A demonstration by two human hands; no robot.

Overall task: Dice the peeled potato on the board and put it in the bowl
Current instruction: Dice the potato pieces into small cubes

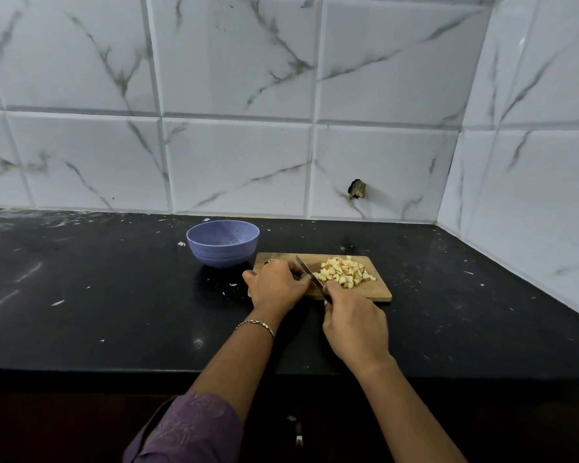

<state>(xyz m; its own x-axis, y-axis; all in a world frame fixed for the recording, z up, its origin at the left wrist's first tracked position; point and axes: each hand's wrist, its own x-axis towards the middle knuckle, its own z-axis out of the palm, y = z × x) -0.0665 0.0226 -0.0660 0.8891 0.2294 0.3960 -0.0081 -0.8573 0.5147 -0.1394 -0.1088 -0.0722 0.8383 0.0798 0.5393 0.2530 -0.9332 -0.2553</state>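
From the head view, we are observing the right hand [355, 324] gripping the handle of a knife [306, 269], fingers wrapped tight. The left hand [276, 284] is resting curled on the wooden board [376, 293] against the blade; we cannot tell whether it is holding anything. The diced potato [343, 272] is lying heaped on the board, right of the blade. The blue bowl [223, 243] is standing just beside the board's far left corner.

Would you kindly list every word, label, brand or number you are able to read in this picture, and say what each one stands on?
No text can be read anywhere in this view.
Blue bowl, wooden board, knife: no lettering or label shows.
Wall tiles and black counter: only veining and specks, no signs.
Bracelet: too small to tell whether it bears any marking.
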